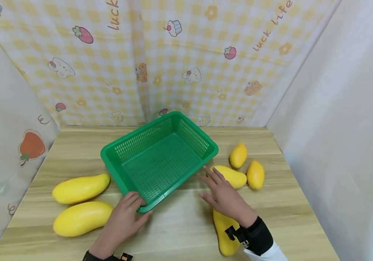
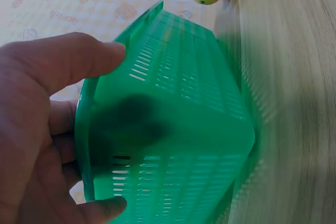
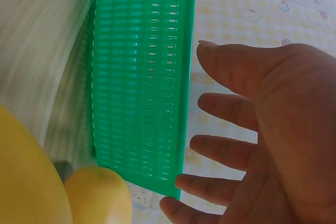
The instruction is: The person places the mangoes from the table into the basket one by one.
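Observation:
A green plastic basket with slotted walls stands turned at an angle on the table. My left hand grips the rim at its near corner. In the left wrist view the thumb lies against the outer wall, with other fingers behind the rim. Beside the basket's right side is my right hand, fingers spread and holding nothing. It partly covers a long yellow fruit; another long yellow fruit lies beneath the wrist. In the right wrist view the fingertips are near the basket's rim.
Two large long yellow fruits, one upper and one lower, lie left of the basket. To the right are two small mangoes, one farther back and one nearer. Patterned cloth hangs behind the wooden table.

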Motion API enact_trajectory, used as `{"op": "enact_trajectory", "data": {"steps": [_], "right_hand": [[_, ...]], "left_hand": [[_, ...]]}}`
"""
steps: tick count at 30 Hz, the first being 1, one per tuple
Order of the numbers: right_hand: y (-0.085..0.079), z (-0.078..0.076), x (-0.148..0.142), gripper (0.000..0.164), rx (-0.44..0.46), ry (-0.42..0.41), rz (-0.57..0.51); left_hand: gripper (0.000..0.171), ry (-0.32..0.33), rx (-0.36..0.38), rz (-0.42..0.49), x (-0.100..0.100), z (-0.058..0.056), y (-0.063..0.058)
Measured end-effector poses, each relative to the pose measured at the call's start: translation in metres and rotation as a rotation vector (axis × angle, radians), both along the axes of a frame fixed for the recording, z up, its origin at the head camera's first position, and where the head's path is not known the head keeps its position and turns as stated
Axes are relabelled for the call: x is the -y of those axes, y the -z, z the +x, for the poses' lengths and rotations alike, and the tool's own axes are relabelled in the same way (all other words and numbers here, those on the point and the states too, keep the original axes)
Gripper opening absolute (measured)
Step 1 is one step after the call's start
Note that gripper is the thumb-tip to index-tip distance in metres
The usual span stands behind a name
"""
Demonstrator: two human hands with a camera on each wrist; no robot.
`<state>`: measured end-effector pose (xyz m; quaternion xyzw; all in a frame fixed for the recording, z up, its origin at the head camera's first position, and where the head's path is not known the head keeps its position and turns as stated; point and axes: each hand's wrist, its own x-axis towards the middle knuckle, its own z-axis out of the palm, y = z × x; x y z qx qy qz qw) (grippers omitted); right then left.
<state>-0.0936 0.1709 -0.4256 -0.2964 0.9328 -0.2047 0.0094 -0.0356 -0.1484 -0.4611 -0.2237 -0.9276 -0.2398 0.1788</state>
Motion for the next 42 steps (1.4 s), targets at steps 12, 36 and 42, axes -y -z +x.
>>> {"op": "enact_trajectory", "data": {"steps": [12,36,42], "right_hand": [[0.004,-0.012,0.009,0.048,-0.129,-0.04,-0.06],[0.022,0.0,0.001,0.025,-0.233,-0.073,-0.151],[0.026,0.004,0.006,0.025,-0.188,-0.083,-0.228]], "left_hand": [[0.029,-0.021,0.028,-0.004,0.012,0.01,-0.002],[0.029,-0.124,0.078,0.063,0.024,0.014,0.007],[0.013,-0.226,0.113,0.111,0.022,0.011,0.013]]}}
